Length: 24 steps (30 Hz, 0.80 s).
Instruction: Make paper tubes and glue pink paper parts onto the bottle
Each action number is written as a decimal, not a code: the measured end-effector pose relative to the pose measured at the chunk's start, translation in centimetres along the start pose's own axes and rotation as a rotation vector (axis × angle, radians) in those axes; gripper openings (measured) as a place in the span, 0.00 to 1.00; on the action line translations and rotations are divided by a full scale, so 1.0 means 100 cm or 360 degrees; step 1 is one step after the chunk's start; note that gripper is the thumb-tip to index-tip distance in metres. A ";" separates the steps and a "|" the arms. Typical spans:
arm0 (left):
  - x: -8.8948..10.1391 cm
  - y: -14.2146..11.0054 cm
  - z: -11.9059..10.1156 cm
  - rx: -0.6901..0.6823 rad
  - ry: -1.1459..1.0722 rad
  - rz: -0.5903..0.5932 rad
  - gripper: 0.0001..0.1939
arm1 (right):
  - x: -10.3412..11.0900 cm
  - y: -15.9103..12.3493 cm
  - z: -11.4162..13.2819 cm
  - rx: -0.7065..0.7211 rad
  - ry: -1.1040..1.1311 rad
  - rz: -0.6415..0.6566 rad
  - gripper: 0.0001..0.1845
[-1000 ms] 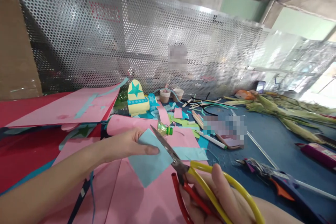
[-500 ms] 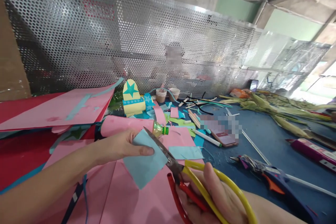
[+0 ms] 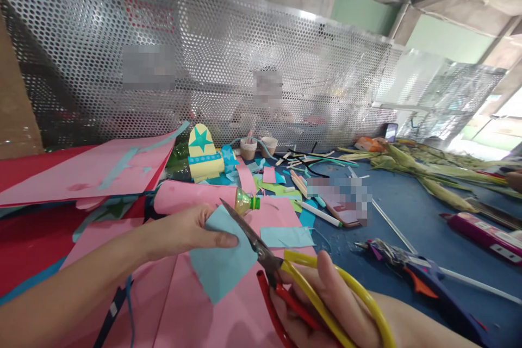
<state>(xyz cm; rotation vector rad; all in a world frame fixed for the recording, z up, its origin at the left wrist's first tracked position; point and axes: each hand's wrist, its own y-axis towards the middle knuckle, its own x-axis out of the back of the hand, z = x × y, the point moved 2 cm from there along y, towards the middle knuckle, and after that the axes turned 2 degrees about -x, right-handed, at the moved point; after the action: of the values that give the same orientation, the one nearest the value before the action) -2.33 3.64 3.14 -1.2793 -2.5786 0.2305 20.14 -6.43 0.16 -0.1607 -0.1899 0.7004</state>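
My left hand (image 3: 183, 231) pinches a light blue paper square (image 3: 222, 261) between thumb and fingers, holding it above a pink sheet (image 3: 196, 310). My right hand (image 3: 338, 310) grips a pair of scissors (image 3: 277, 272) with yellow and red handles, fingers through the loops. The dark blades lie along the blue square's upper right edge, tips pointing up and left. A small green-capped bottle (image 3: 246, 202) lies just beyond the blade tips.
A perforated metal screen (image 3: 204, 65) closes off the back. Pink and red sheets (image 3: 81, 168) lie left; a yellow paper rocket (image 3: 203, 155), two small cups (image 3: 255, 147), a white pen (image 3: 324, 215), a glue gun (image 3: 424, 277), a purple box (image 3: 481, 231) and green husks (image 3: 432, 174) cover the blue table (image 3: 408, 223).
The view shifted slightly; both hands, the blue square and the scissors keep the same hold, with the blades a touch further along the paper's edge.
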 end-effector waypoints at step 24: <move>-0.002 0.001 -0.004 -0.0066 -0.0014 0.0041 0.13 | -0.006 0.002 0.002 0.0022 0.0201 -0.0025 0.40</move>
<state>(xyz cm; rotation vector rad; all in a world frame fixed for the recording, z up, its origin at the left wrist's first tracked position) -2.05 3.52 3.48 -1.3297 -2.5883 0.1886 19.55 -6.62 0.21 -0.1891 -0.0656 0.6734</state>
